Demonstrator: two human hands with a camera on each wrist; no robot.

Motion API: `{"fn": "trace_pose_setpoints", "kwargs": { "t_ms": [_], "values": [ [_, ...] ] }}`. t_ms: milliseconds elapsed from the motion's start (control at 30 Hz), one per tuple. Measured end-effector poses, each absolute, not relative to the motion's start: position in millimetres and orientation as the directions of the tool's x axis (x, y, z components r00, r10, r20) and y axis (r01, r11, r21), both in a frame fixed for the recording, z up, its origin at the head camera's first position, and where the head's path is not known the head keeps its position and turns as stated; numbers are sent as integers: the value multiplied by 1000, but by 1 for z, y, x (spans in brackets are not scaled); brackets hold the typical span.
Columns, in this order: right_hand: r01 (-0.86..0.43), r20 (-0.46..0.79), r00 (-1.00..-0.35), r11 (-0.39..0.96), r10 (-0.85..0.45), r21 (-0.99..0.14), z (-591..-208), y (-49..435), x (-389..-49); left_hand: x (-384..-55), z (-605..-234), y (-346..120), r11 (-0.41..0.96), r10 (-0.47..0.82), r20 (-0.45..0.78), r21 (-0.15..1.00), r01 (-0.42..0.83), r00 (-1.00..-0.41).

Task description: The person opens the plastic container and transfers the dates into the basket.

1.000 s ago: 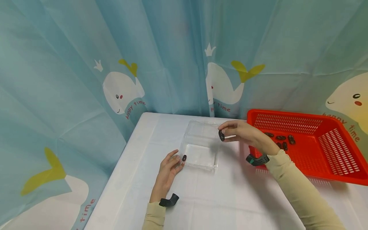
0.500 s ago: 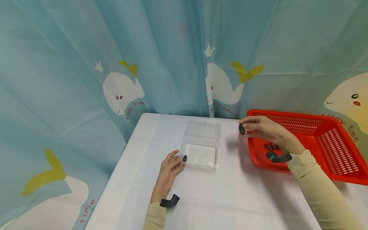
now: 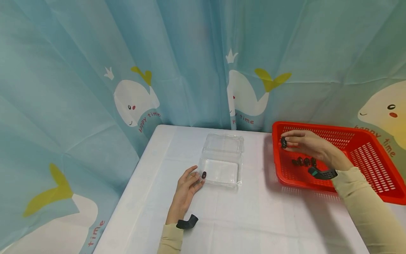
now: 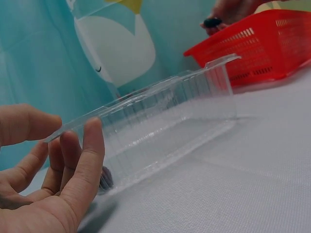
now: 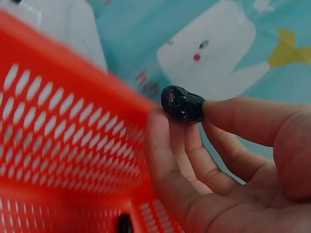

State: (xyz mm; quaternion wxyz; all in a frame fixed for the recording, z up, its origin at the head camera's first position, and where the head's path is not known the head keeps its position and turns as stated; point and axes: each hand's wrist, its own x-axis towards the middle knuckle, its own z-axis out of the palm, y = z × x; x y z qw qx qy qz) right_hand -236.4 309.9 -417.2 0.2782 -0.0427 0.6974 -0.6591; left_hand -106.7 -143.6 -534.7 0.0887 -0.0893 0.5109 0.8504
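Observation:
My left hand [image 3: 185, 190] pinches the near left corner of a clear plastic clamshell box [image 3: 222, 154], thumb on top of the rim and fingers under it. The box stands with its lid folded back on the far side. A dark date [image 3: 204, 175] shows at its near left corner, seen past the fingers in the left wrist view. Over the left end of a red plastic basket [image 3: 276, 165], my right hand [image 3: 312, 146] holds a glossy, wrinkled black date [image 5: 181, 104] between thumb and fingertips.
Several more dates [image 3: 306, 161] lie on the basket floor below my right hand, toward its left side. The basket has raised slotted walls and stands on the right of the white-covered table [image 3: 228, 215]. A blue curtain [image 3: 190, 63] with whale prints hangs behind.
Still holding the date, my right hand has moved right, from beside the clear box to over the red basket. My left hand stays at the box corner.

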Motion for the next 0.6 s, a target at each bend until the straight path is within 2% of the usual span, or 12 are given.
{"fn": "trace_pose_setpoints", "kwargs": {
  "t_ms": [233, 600],
  "values": [
    [392, -441, -816, 203, -374, -897, -428, 322, -242, -106, -534, -144, -467, 60, -239, 851, -239, -969],
    [410, -510, -773, 317, -378, -855, -453, 333, -253, -105, -533, -144, -488, 77, -228, 840, -236, -971]
  ]
}}
